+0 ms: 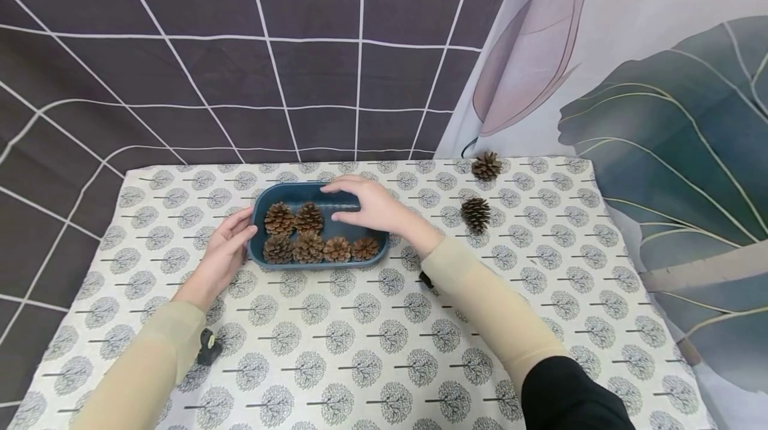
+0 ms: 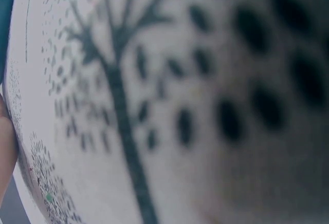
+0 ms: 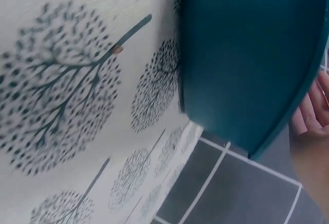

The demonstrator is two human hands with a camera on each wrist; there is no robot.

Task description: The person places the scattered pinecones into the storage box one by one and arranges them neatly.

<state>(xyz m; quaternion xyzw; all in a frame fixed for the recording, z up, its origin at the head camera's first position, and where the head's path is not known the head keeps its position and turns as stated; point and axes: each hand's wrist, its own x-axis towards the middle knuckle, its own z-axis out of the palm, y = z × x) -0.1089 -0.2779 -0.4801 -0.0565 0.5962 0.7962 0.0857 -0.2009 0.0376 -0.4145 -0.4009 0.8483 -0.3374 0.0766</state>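
Six pine cones (image 1: 309,246) are being contained in the dark teal oblong tray (image 1: 318,266): two toward its far left corner, four in a row along its near wall. Two more are being kept outside: the farther loose cone (image 1: 487,166), to the tray's right and beyond its far wall, and the nearer loose cone (image 1: 476,215), directly to the tray's right. The left hand (image 1: 227,247) is being held at the tray's left end, fingers extended against the rim; nothing is being pinched, as far as is visible. The right hand (image 1: 372,207) is being held over the tray's right end, thumb and fingers spread apart; no cone is being gripped between them. Progress is being judged as well advanced: six cones are being counted as placed, and two, on the tree-print tablecloth (image 1: 360,283) right of the tray, as remaining.
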